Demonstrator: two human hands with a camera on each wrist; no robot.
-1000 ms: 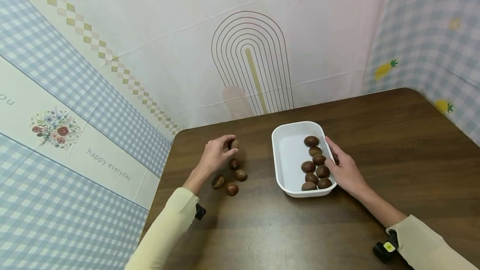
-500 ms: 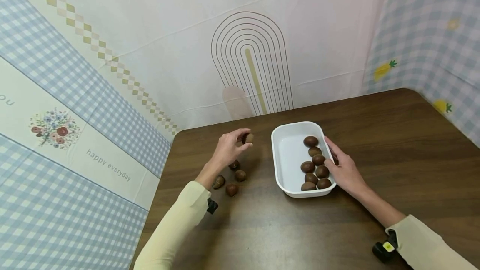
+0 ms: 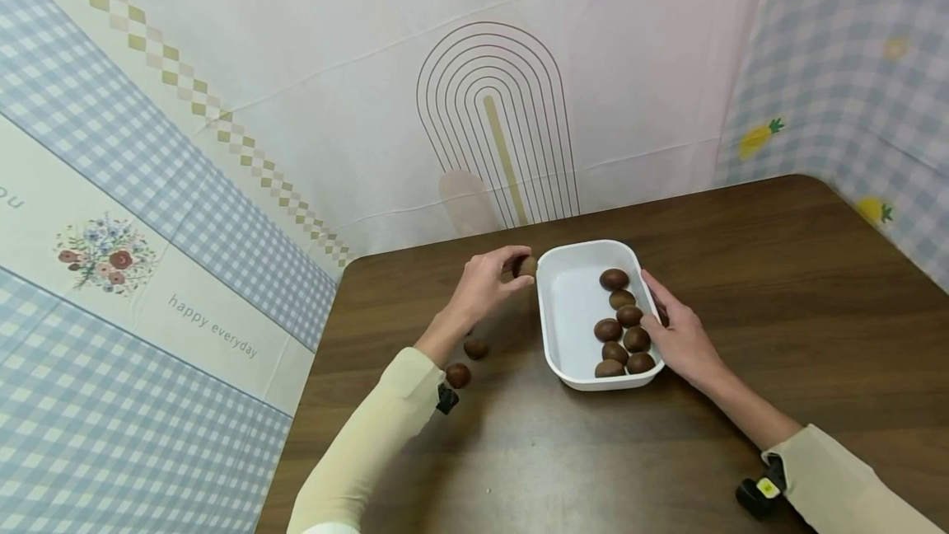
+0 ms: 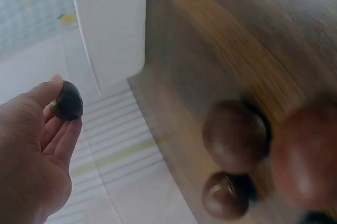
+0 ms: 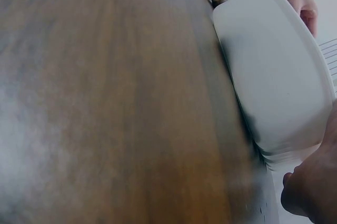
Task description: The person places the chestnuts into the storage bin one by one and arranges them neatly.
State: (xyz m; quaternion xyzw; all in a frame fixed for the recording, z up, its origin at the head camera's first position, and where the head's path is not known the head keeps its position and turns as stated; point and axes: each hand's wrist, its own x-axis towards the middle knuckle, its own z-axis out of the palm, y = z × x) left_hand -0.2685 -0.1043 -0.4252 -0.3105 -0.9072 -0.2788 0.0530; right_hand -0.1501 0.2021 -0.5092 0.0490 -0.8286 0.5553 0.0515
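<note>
My left hand point(image 3: 482, 287) pinches a brown chestnut point(image 3: 527, 266) between thumb and fingertips, right at the left rim of a white rectangular tray point(image 3: 569, 316). In the left wrist view this chestnut point(image 4: 69, 101) looks dark, held out beside the tray's wall point(image 4: 113, 29). My right hand point(image 3: 685, 340) grips the tray's right side, its thumb at the rim and its other fingers hidden behind the wall. Inside, several chestnuts point(image 3: 614, 279) lie along the right half; the left half of the tray's floor is bare.
Loose chestnuts point(image 3: 458, 375) lie on the wooden table point(image 3: 534, 452) below my left forearm, which partly covers the group. The left wrist view shows some of them up close, one chestnut point(image 4: 225, 195) with a split shell. A printed cloth point(image 3: 645, 105) hangs behind the table.
My left hand has carried the chestnut rightward from the loose group to the tray's left rim. The right hand and the tray have stayed in place.
</note>
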